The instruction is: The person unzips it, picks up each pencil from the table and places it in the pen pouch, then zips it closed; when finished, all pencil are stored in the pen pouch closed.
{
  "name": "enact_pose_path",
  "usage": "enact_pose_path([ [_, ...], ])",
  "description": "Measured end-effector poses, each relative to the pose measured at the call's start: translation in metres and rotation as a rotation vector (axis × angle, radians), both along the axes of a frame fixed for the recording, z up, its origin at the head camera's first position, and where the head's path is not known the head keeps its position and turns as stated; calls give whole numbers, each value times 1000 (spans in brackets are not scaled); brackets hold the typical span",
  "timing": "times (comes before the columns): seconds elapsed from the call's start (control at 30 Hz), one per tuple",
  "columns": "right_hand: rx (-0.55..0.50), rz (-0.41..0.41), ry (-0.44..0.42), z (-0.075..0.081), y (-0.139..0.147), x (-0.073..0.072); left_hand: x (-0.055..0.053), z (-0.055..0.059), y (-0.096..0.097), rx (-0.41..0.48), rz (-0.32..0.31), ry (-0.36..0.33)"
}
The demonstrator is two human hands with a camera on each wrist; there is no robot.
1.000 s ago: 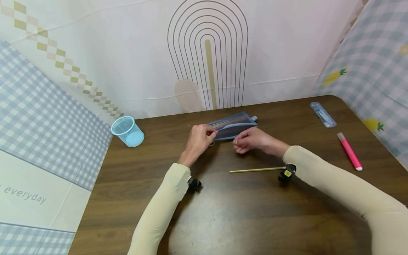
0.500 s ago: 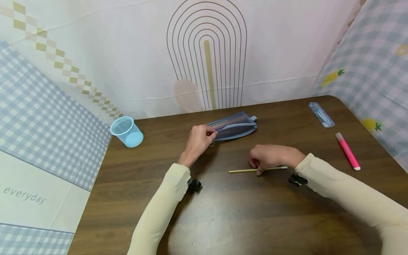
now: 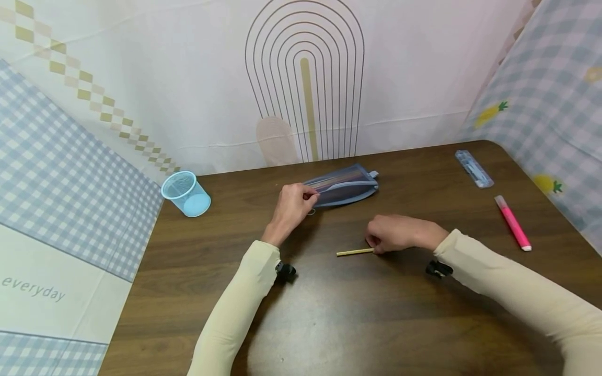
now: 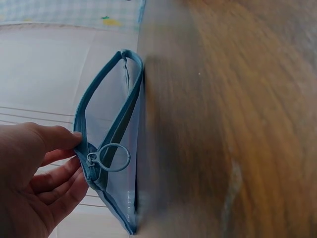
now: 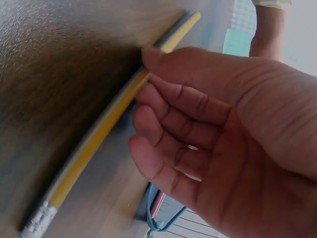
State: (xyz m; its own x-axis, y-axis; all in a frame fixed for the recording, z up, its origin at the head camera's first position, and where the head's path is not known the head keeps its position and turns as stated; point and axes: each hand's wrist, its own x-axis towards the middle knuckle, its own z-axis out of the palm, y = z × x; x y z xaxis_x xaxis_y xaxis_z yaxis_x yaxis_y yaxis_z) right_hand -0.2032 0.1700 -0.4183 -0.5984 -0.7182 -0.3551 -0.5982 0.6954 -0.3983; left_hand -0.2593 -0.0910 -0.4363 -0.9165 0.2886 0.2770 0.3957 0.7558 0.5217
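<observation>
A blue mesh pencil case (image 3: 348, 194) lies near the back of the table. My left hand (image 3: 290, 210) pinches its left end by the zipper edge. In the left wrist view the zip (image 4: 133, 101) gapes wide, with a ring pull (image 4: 115, 169) hanging beside my fingers. My right hand (image 3: 400, 233) pinches a yellow pencil (image 5: 101, 134) near its middle between thumb and fingers, in front of the case. The pencil's plain end points left in the head view; its metal-capped end (image 5: 38, 220) shows in the right wrist view. Thin long items show through the case's mesh.
A light-blue mesh pen cup (image 3: 187, 194) stands at the back left. Toward the right edge lie a pink highlighter (image 3: 513, 224) and a clear bluish item (image 3: 474, 169). A patterned cloth (image 3: 207, 83) hangs behind the wooden table (image 3: 357, 313).
My right hand has moved away from the pencil case, toward the front and right, and taken hold of the pencil. My left hand has stayed at the case, whose front edge bulges more.
</observation>
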Motion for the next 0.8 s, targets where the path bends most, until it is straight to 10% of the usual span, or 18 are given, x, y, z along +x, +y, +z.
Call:
enact_pose_path([
  [0.2,-165,-17,-155,7,1,-5,-1,0,0,2,1,6],
  [0.4,-482,-102,-484,11,-1,-10,-1,0,-2,7,2,5],
  [0.8,-939,-717,-1257,-13,-9,-15,-1,-1,-2,12,6,4],
])
